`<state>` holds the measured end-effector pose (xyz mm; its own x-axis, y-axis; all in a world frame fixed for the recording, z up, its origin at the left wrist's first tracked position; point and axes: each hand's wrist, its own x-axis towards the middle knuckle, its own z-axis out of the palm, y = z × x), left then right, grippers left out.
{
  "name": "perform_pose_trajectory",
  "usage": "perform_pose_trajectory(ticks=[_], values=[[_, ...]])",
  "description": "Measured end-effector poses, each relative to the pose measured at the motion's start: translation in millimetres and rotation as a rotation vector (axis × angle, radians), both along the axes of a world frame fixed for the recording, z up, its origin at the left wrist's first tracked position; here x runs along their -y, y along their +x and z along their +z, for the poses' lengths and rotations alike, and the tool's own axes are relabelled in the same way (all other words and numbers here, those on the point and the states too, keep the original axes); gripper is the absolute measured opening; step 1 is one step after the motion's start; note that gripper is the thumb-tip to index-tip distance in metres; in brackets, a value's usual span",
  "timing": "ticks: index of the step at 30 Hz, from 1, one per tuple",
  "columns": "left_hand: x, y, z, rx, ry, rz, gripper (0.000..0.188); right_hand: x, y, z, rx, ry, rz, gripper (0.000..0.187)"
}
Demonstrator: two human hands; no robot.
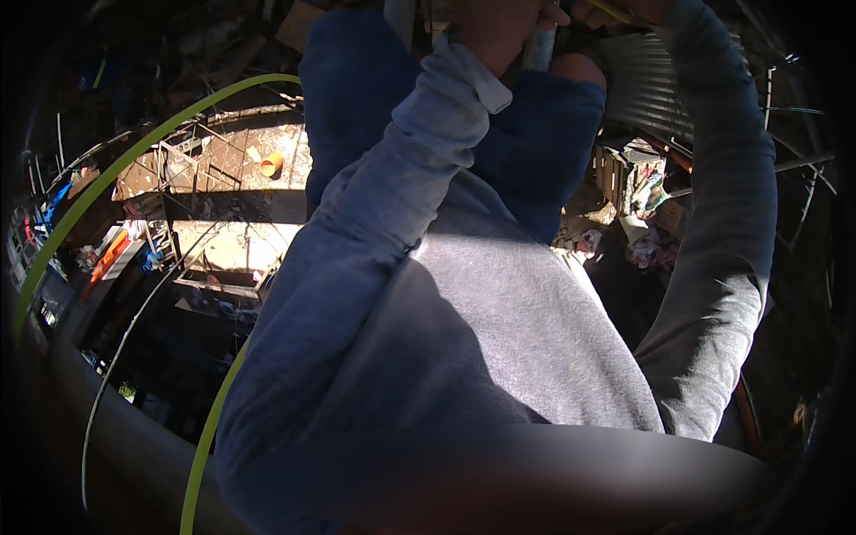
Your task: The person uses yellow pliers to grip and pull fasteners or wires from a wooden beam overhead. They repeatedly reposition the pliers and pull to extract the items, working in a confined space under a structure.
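Note:
My left hand [501,28] is at the top edge of the picture, its wrist coming out of a rolled grey sleeve. Its fingers curl toward the right, partly cut off, and what they hold is hidden. Just below those fingers stands a pale grey pipe-like piece [539,50] between my legs. To the right, my right hand [649,9] is also cut by the top edge. It is closed around a thin yellow strip-like thing [612,10], whose kind I cannot make out. My blue-clad legs [357,98] are bent beneath both hands.
A yellow-green hose-like band [134,160] arcs along the left. Sunlit boards [236,241] and an orange cup-shaped piece [272,163] lie beyond a thin metal frame. Corrugated sheet [644,85] and a slatted crate [612,178] with crumpled scraps are at the right.

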<state>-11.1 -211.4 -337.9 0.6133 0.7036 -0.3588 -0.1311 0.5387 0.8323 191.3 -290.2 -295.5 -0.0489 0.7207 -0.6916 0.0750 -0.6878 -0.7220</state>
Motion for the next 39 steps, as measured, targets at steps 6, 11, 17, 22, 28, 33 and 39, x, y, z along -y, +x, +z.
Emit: perform_pose_trajectory(ticks=[6,11,17,22,28,33,39], values=[[-0.6,2.6,-7.8,0.078,-0.078,0.016,0.034,-8.4,-15.6,-3.5,0.664,0.084,0.317,0.025],[0.0,9.9,-19.4,0.125,-0.072,-0.011,0.028,15.9,-26.8,-40.5,0.869,0.459,0.273,0.030],[20.3,-84.2,-15.5,-0.044,0.207,-0.214,0.026,72.6,-181.6,-8.7,-0.152,-0.166,-0.432,0.042],[16.5,-96.9,-52.6,-0.146,0.147,-0.392,0.031,110.4,-184.7,-61.8,0.135,0.222,-0.655,0.051],[-19.1,-59.2,-42.3,-0.135,0.526,0.000,0.026,121.2,-126.8,-73.1,0.458,0.492,-0.310,0.048],[-48.4,-45.0,-27.2,-0.197,0.595,-0.132,0.024,103.0,-119.4,-59.3,0.471,0.475,-0.244,0.039],[-71.6,-43.2,-35.7,-0.179,0.462,-0.227,0.021,65.9,-118.2,-57.9,0.697,0.632,-0.109,0.030]])
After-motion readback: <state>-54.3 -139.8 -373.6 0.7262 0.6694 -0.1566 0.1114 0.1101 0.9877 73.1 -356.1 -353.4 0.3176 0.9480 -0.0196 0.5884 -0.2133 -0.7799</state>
